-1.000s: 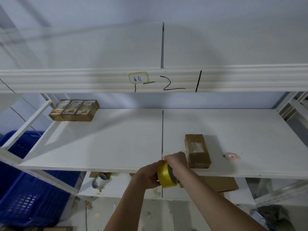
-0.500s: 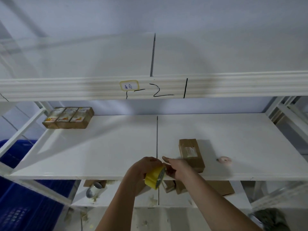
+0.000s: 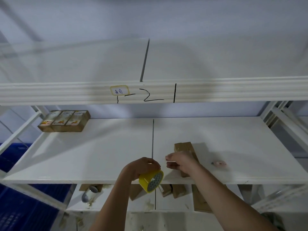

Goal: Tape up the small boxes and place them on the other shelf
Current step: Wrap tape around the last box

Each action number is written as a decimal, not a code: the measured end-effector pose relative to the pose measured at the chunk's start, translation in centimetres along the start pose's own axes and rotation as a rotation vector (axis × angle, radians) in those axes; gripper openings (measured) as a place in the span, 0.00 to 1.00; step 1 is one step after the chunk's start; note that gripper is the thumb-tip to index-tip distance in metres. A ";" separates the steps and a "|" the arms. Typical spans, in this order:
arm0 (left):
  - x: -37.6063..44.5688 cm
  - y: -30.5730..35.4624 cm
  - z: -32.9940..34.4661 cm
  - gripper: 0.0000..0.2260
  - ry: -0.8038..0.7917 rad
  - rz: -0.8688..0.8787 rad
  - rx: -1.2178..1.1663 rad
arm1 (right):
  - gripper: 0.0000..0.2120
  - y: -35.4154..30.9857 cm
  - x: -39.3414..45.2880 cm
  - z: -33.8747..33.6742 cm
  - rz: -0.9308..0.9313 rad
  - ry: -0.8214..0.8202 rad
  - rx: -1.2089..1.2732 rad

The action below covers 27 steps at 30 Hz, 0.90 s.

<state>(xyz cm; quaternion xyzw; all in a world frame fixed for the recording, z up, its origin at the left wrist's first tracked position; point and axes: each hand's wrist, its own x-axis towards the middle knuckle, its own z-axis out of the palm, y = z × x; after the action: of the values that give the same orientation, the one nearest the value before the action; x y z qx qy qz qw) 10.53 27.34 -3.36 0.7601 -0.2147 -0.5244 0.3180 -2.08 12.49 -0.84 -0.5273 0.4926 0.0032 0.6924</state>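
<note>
My left hand (image 3: pixel 143 167) grips a yellow roll of clear tape (image 3: pixel 150 181) at the front edge of the white middle shelf (image 3: pixel 100 155). My right hand (image 3: pixel 181 161) pinches the pulled-out tape end a short way to the right of the roll, above the shelf. Behind that hand lies a small brown cardboard box (image 3: pixel 184 148), partly hidden by the hand and wrist. Three taped small boxes (image 3: pixel 64 120) with printed tops sit side by side at the shelf's back left corner.
A small pink cutter (image 3: pixel 220 163) lies on the shelf right of the box. More brown boxes (image 3: pixel 176 190) and a bottle (image 3: pixel 88 194) lie on the lower shelf. A blue crate (image 3: pixel 20 214) stands at the lower left. The upper shelf beam (image 3: pixel 233 92) crosses overhead.
My two hands, joined on the roll a second ago, have parted: the right hand moved right with the tape end while the left tilted the roll downward. The camera view tipped up slightly.
</note>
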 end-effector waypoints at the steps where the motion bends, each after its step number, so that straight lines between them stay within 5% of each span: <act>1: 0.1 -0.2 0.0 0.04 0.015 0.003 0.010 | 0.07 -0.2 0.1 0.0 -0.034 0.011 -0.054; 12: 0.0 -2.7 3.1 0.13 0.149 -0.048 -0.117 | 0.03 -0.8 1.7 1.9 -0.261 0.114 -0.375; 21: -0.3 -6.7 6.4 0.36 0.135 -0.245 -0.343 | 0.05 0.7 2.8 3.4 -0.294 0.098 -0.606; 27: -1.0 -8.1 7.5 0.26 0.162 -0.172 -0.420 | 0.03 2.5 2.9 2.6 -0.297 0.042 -0.657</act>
<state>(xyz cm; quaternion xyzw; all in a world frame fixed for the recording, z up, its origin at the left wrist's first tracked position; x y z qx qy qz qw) 3.08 31.75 -10.26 0.7324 -0.0090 -0.5201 0.4394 -0.10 13.99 -4.77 -0.7876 0.3972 0.0498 0.4684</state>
